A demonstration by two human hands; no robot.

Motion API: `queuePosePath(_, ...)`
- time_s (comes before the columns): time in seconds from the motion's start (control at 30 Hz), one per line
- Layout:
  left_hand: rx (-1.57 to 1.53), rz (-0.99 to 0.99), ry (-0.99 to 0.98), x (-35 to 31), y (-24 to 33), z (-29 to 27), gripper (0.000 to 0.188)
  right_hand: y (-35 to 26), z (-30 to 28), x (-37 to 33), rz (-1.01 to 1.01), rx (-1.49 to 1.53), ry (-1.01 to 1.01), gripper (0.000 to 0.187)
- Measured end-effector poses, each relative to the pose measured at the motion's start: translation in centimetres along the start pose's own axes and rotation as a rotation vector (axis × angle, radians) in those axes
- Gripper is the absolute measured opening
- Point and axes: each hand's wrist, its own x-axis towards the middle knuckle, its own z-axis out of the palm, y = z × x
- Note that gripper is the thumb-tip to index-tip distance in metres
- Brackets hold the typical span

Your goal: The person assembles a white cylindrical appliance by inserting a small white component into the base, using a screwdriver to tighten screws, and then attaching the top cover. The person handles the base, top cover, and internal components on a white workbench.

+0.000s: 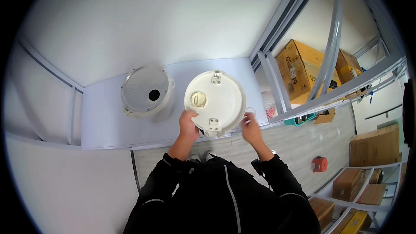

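A round off-white lid-like piece (225, 97) faces up before me at the front of the white bench. It has a raised rim, a round cream cap (198, 99) near its left side and two small metal fittings (214, 124). My left hand (188, 125) grips its lower left edge, thumb on top and fingers hidden beneath. By the lower right edge my right hand (251, 128) is closed, fingers curled together at a thin pale loop (250, 111). Whether that loop belongs to the round piece, I cannot tell.
A white tub (162, 108) with a dark round hole in its greyish top stands on the bench (102, 123) to the left. Metal framing (277, 84) rises on the right, with cardboard boxes (299, 71) beyond it. A red stool (320, 164) stands on the floor.
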Motion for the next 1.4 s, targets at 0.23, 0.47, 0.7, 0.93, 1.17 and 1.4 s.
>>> queuePosePath(0.23,-0.010,-0.060,-0.035,0.9,-1.2,1.5,0.065,-7.0,2.0,-3.7,-0.144,0.477,-0.655,0.055)
queuePosePath(0.47,-0.020,-0.101,-0.022,0.8,-2.0,2.9,0.068,-7.1,3.8,-3.2,-0.312,0.626,-0.407,0.042)
queuePosePath(0.7,-0.047,-0.083,-0.067,1.1,-2.2,2.7,0.069,-8.1,3.4,-3.0,-0.283,0.615,-0.361,0.045)
queuePosePath(0.93,-0.065,-0.094,-0.044,1.5,-2.5,3.0,0.069,-7.7,3.8,-2.4,-0.259,0.628,-0.403,0.047)
queuePosePath(1.17,-0.036,-0.067,-0.014,1.1,-2.4,3.1,0.068,-4.7,4.2,-2.6,-0.297,0.635,-0.417,0.039)
queuePosePath(1.4,-0.018,-0.038,-0.010,0.9,-1.3,3.2,0.066,-0.3,0.6,-0.2,-0.164,0.628,0.087,0.045)
